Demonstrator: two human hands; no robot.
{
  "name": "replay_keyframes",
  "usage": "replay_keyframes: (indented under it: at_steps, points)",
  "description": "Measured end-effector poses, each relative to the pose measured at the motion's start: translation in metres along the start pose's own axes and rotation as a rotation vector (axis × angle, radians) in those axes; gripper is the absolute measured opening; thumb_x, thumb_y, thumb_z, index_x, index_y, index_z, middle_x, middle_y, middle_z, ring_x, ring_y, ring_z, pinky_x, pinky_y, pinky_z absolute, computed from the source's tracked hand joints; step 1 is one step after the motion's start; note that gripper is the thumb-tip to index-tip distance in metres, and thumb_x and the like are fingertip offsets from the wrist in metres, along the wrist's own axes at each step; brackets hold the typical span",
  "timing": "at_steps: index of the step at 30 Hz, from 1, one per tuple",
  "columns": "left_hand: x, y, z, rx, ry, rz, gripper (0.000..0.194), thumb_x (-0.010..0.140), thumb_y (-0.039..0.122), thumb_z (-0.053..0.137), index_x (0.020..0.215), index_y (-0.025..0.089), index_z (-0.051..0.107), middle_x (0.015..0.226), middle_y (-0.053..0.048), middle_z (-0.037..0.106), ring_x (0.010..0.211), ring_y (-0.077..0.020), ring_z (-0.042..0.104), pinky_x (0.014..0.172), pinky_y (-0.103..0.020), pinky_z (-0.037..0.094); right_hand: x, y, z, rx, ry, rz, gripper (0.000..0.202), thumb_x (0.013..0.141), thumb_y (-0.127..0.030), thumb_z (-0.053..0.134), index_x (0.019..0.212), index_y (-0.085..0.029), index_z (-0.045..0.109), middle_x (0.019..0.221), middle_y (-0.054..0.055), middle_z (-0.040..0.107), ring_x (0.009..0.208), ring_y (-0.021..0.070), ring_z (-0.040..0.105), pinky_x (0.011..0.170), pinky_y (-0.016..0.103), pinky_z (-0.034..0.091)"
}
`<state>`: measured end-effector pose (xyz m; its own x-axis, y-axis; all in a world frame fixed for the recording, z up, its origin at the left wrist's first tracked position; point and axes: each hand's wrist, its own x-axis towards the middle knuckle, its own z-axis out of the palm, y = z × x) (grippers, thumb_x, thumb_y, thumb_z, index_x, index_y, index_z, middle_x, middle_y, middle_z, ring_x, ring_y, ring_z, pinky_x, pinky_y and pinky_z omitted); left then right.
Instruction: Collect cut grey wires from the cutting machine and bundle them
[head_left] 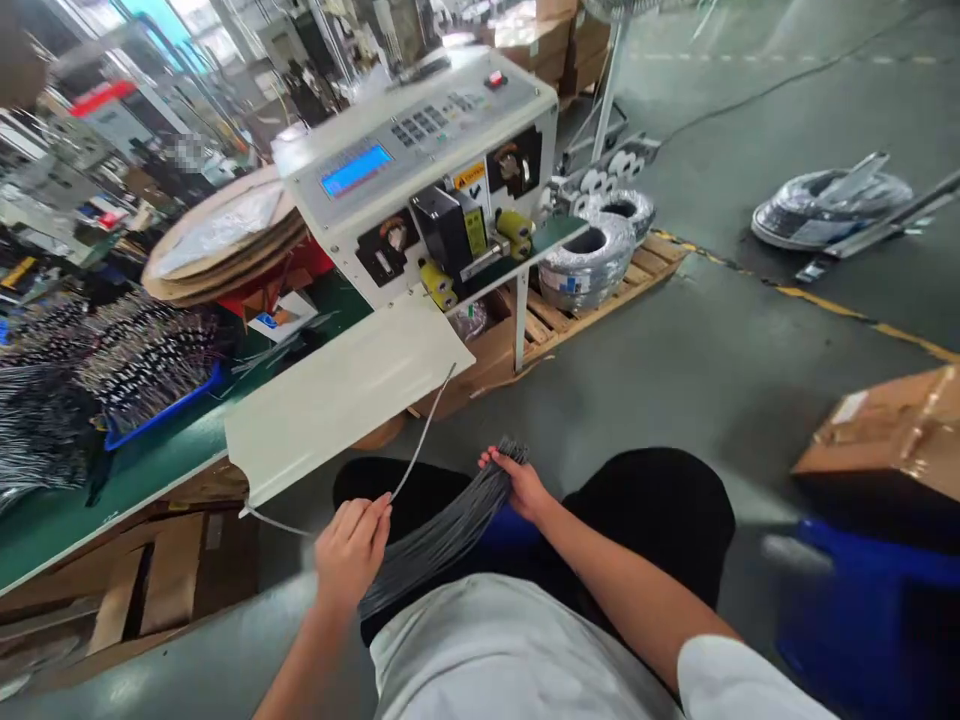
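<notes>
My left hand (351, 550) pinches a single thin grey cable (420, 440). One end of that cable points up toward the cream metal chute (352, 400), and the other trails off to the left below the chute's corner. Across my lap lies a thick bundle of grey cables (450, 525). Near its upper end my right hand (519, 482) is wrapped round the bundle, with the cut ends sticking out past the fingers. Beyond the chute stands a wire cutting machine (420, 150) with a lit blue display and yellow rollers.
On the green bench (180, 440) at left, a blue tray (161, 408) holds many cables beside stacked round cardboard discs (221, 245). Wrapped cable coils (589, 265) sit on a wooden pallet (649, 268). At right are a cardboard box (877, 430) and a blue bin (847, 600).
</notes>
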<state>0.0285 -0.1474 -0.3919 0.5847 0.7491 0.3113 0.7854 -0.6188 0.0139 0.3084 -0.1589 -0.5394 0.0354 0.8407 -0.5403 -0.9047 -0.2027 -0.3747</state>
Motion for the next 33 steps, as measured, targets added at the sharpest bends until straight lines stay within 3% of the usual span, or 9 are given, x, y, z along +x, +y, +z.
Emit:
replay_keyframes:
  at_steps: [4,8,17,20,22,26,33]
  points:
    - [-0.027,0.034,0.034,-0.096,-0.211,-0.008,0.026,0.097,0.027,0.046,0.112,0.022,0.066,0.091,-0.005,0.066,0.086,-0.0183,0.061,0.079,-0.031,0.05,0.004,0.005,-0.006,0.009,-0.033,-0.003,0.027,0.067,-0.025,0.083,0.089,-0.018,0.069,0.092,0.005,0.077,0.087,0.0205,0.073,0.079,0.034,0.058]
    - [-0.042,0.044,0.052,-0.149,-0.307,-0.015,0.029,0.099,0.029,0.042,0.114,0.022,0.066,0.092,-0.005,0.065,0.087,-0.0181,0.06,0.077,-0.031,0.05,0.004,0.01,-0.01,0.02,-0.041,-0.012,0.027,0.069,-0.025,0.082,0.09,-0.018,0.068,0.095,0.006,0.077,0.089,0.0208,0.073,0.083,0.035,0.058]
    - [-0.046,0.038,0.053,-0.284,-0.154,-0.268,0.028,0.098,0.033,0.044,0.11,0.024,0.067,0.099,-0.006,0.066,0.094,-0.0187,0.061,0.084,-0.033,0.051,-0.001,0.01,-0.008,0.052,0.012,-0.026,0.026,0.065,-0.024,0.084,0.084,-0.019,0.067,0.08,0.002,0.074,0.079,0.0215,0.074,0.073,0.034,0.059]
    - [-0.046,0.038,0.054,-0.302,-0.125,-0.284,0.027,0.098,0.033,0.044,0.111,0.024,0.066,0.099,-0.006,0.065,0.095,-0.019,0.061,0.085,-0.033,0.05,-0.002,0.01,-0.008,0.024,0.03,-0.037,0.028,0.064,-0.025,0.085,0.085,-0.019,0.067,0.076,0.001,0.073,0.079,0.023,0.074,0.068,0.033,0.059]
    - [-0.046,0.037,0.054,-0.302,-0.119,-0.273,0.027,0.097,0.032,0.045,0.111,0.024,0.066,0.099,-0.006,0.065,0.095,-0.0186,0.061,0.085,-0.032,0.05,-0.003,0.01,-0.007,0.015,0.026,-0.055,0.028,0.064,-0.026,0.085,0.085,-0.02,0.068,0.084,0.001,0.075,0.082,0.0231,0.074,0.068,0.033,0.059]
    - [-0.05,0.035,0.054,-0.303,-0.156,-0.22,0.025,0.097,0.032,0.046,0.111,0.025,0.066,0.097,-0.004,0.064,0.092,-0.0171,0.06,0.084,-0.031,0.049,-0.004,0.01,-0.007,0.026,0.003,-0.06,0.026,0.064,-0.026,0.085,0.083,-0.02,0.068,0.103,0.005,0.076,0.095,0.0236,0.073,0.083,0.037,0.059]
    - [-0.052,0.031,0.048,-0.135,-0.316,-0.145,0.027,0.098,0.035,0.045,0.113,0.027,0.065,0.096,-0.003,0.064,0.092,-0.0199,0.057,0.081,-0.033,0.047,-0.003,0.018,-0.008,0.027,0.032,-0.133,0.026,0.067,-0.027,0.083,0.086,-0.02,0.067,0.094,0.005,0.078,0.084,0.0204,0.073,0.078,0.035,0.059]
